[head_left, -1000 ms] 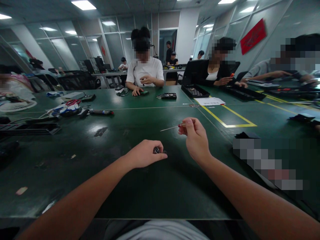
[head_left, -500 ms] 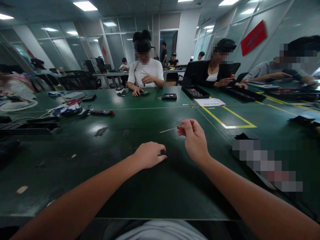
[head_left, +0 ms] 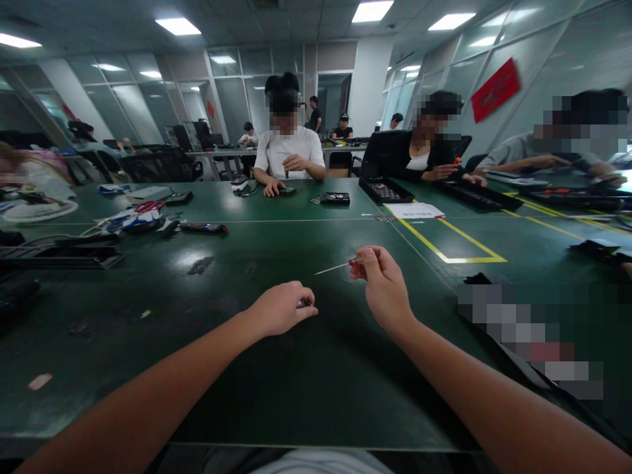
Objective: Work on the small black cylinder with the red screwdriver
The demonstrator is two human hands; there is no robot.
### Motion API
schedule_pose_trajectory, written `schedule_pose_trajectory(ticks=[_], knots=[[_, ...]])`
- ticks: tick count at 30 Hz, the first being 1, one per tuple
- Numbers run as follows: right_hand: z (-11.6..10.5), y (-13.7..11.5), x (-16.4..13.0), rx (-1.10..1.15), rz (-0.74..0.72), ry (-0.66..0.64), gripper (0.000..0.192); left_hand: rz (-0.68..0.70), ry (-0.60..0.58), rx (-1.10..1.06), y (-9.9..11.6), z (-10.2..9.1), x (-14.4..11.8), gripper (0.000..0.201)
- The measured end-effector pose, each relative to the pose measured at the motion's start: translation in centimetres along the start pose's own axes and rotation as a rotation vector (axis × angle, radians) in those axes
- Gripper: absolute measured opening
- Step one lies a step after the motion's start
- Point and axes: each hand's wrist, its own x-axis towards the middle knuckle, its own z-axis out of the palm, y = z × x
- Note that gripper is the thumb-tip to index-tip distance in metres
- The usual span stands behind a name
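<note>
Directly ahead of us stretches a wide dark green table, and both of our bare forearms reach out over it from the bottom of the view. Our left hand rests knuckles-up on the tabletop, fingers curled down and pressed together over a small dark part; only a sliver of that part peeks out past the fingertips, too little for us to say what it is. Just to the right and a bit higher, our right hand is raised off the surface, thumb and fingertips pinching the reddish handle of a thin screwdriver. Its slim metal shaft points left and slightly down, with the tip hanging in the air above the table, near our left hand but apart from it.

Across the table sits a person in a white shirt with both hands busy at a small object. To that person's right, another person in a dark top works beside a black tray. A sheet of white paper lies by yellow tape lines marked on the table. On the far left we see red-handled scissors among cables, and a dark pen-shaped tool lying flat close by. More people sit at desks farther back in the glass-walled room.
</note>
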Motion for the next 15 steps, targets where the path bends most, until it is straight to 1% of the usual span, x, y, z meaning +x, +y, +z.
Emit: schedule_pose_trajectory(ticks=[2,4,7,8,10,12,15], knots=[[0.0,-0.1,0.0,0.01,0.01,0.003,0.025,-0.053,0.007,-0.073,-0.8,-0.8,-0.2,0.029],[0.0,0.0,0.0,0.016,0.015,-0.003,0.025,-0.11,0.043,-0.147,-1.8,-1.8,-0.5,0.032],[-0.1,0.3,0.1,0.018,0.011,-0.025,0.025,-0.175,0.103,-0.257,-3.7,-3.7,-1.6,0.036],[-0.1,0.4,0.1,0.019,0.007,-0.031,0.025,-0.216,0.126,-0.295,-4.6,-4.4,-2.1,0.038],[-0.1,0.7,0.1,0.02,0.002,-0.041,0.026,-0.322,0.212,-0.354,-6.4,-5.6,-3.3,0.043],[-0.1,0.9,0.2,0.022,0.004,-0.054,0.026,-0.425,0.332,-0.406,-8.4,-6.8,-4.7,0.046],[-0.1,1.0,0.2,0.022,0.013,-0.073,0.026,-0.494,0.499,-0.593,-11.4,-8.3,-6.9,0.043]])
